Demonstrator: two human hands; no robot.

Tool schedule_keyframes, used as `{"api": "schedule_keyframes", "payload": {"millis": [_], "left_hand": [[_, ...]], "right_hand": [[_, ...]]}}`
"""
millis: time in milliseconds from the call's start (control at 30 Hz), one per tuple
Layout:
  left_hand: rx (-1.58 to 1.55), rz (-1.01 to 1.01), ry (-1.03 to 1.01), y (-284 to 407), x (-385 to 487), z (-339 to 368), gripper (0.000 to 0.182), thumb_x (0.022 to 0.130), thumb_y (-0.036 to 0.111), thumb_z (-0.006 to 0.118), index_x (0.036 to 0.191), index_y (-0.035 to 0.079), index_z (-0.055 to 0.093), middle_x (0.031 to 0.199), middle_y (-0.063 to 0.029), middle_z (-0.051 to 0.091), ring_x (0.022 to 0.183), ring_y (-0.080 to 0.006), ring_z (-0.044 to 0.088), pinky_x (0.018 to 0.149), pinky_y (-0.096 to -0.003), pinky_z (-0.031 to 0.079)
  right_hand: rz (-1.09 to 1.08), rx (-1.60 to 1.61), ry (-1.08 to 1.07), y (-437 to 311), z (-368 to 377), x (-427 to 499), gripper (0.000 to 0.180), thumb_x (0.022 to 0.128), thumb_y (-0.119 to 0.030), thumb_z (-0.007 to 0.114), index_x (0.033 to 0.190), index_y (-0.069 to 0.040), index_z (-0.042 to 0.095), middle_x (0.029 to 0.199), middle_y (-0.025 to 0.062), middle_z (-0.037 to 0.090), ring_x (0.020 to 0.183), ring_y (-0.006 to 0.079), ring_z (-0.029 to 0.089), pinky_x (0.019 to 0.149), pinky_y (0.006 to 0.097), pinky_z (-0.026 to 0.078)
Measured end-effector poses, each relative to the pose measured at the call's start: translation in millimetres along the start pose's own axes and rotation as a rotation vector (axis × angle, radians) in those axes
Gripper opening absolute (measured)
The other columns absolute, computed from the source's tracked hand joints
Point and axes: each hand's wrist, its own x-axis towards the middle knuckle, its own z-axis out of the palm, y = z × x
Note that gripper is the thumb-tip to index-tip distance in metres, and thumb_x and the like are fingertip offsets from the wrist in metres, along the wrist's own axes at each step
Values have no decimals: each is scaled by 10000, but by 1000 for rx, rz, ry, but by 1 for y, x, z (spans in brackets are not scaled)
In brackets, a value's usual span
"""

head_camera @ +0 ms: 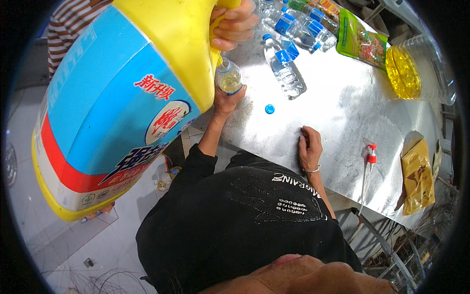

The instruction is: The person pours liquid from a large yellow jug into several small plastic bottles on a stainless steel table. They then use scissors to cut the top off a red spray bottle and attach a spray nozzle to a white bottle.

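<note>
My left hand (227,97) grips the lower part of a clear plastic bottle (230,79) that holds some pale yellow liquid. Over it another person's hand (235,27) tips a large yellow jug with a blue label (121,95) by its handle; the jug's spout is at the bottle's mouth. My right hand (311,147), with a bracelet at the wrist, rests loosely curled at the metal table's near edge, nothing seen in it. A blue bottle cap (270,109) lies on the table, and beyond it a water bottle (284,70) on its side with its label partly loose.
Several water bottles (293,29) lie at the table's far side, beside a green food packet (361,40) and a large container of yellow oil (404,71). A red-topped pump (371,154) and a gold-coloured bag (418,176) are on the right. A striped sleeve (69,29) shows at upper left.
</note>
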Motion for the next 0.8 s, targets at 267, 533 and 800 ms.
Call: {"api": "schedule_keyframes", "payload": {"millis": [267,533,800], "left_hand": [[39,39,-14,-1,0,-2,350,728,165,838,978,106,600,910,13,628,816,-149,617,787,-339,515],[94,44,32,-8,0,0,416,705,173,854,1027,98,602,937,8,631,834,-162,622,812,-349,516],[16,-17,-30,-16,0,-3,619,688,184,877,1196,60,548,1087,-62,615,1008,-214,605,953,-375,479]], "right_hand": [[19,5,3,-3,-1,0,291,895,15,621,1183,-21,646,1123,156,661,960,277,655,828,343,544],[-6,8,30,0,0,0,284,886,21,623,1165,-21,654,1096,153,673,955,279,658,835,346,540],[-48,0,31,6,-1,0,275,911,28,620,1180,-13,660,1118,127,668,955,211,675,830,302,550]]}}
